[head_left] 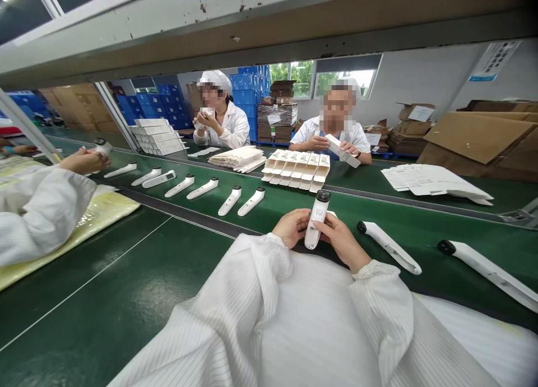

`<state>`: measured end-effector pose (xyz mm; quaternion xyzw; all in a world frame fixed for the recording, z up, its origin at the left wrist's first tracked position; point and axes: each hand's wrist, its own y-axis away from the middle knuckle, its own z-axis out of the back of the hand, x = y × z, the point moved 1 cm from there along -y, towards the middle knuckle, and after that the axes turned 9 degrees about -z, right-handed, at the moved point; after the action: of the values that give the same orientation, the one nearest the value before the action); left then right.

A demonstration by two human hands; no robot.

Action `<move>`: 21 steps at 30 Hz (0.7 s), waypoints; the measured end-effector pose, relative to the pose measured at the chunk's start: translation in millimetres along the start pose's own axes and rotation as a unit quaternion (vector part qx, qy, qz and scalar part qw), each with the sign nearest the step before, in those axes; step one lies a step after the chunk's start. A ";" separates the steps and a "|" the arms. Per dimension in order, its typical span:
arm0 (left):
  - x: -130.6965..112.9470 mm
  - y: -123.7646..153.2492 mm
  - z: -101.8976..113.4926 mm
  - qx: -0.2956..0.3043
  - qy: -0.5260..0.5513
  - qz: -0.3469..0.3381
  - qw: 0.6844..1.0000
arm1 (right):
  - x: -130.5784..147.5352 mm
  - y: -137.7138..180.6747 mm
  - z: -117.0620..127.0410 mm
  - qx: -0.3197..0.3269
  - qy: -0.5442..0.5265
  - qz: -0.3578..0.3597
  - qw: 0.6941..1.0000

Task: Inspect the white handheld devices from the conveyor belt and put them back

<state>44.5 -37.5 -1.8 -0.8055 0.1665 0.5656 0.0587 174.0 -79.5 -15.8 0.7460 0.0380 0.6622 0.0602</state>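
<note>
Upright between my left hand [291,227] and my right hand [342,240] is a white hand-held electronic device [317,222] with a black tip, and both hands grip it. Two similar devices [389,247] [490,274] lie on the green conveyor belt [420,208] to my right, close to my right hand. Further away, several more lie in a row [202,189] across a dark rail. A co-worker's hand [84,162] at the left holds another white device [103,147].
Two co-workers in white [221,118] [332,129] sit opposite, one handling a white box [342,150]. Between them lie folded card inserts [295,170], with stacked white boxes [155,136] further left. Cardboard sheets [483,140], blue crates [246,82] and an overhead shelf [168,34] surround the bench.
</note>
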 end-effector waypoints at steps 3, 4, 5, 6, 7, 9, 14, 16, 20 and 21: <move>-15.1 -6.0 23.5 -0.061 -0.316 -0.102 0.941 | 0.7 2.0 3.2 0.022 -0.044 -0.016 0.999; -20.5 -7.2 32.7 -0.093 -0.441 -0.135 0.882 | 0.8 2.5 4.1 0.027 -0.050 -0.018 0.998; -25.0 -7.9 41.8 -0.128 -0.550 -0.144 0.813 | 0.8 2.8 4.8 0.031 -0.054 -0.020 0.998; -28.3 -8.2 50.3 -0.151 -0.630 -0.126 0.751 | 0.7 3.0 5.3 0.033 -0.058 -0.025 0.997; -30.5 -8.3 57.7 -0.164 -0.687 -0.096 0.701 | 0.3 3.0 5.6 0.034 -0.063 -0.031 0.997; -32.7 -8.0 68.1 -0.161 -0.737 -0.035 0.656 | -0.6 2.3 6.1 0.033 -0.070 -0.040 0.996; -35.3 -8.3 72.8 -0.159 -0.658 -0.062 0.733 | -3.3 -0.7 7.9 0.033 -0.054 -0.045 0.997; -35.8 -8.7 72.5 -0.174 -0.626 -0.077 0.756 | -3.8 -1.2 8.1 0.029 -0.034 -0.043 0.998; -33.8 -11.9 73.5 -0.174 -0.613 -0.066 0.768 | -3.0 0.5 6.4 0.024 -0.011 -0.038 0.999; -32.5 -13.4 73.6 -0.165 -0.610 -0.051 0.774 | -2.8 1.0 5.7 0.026 -0.009 -0.042 0.999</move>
<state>-26.6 2.4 1.2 -0.2967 -0.0414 0.9531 0.0431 179.3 -81.1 -19.1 0.7507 0.0860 0.6514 0.0683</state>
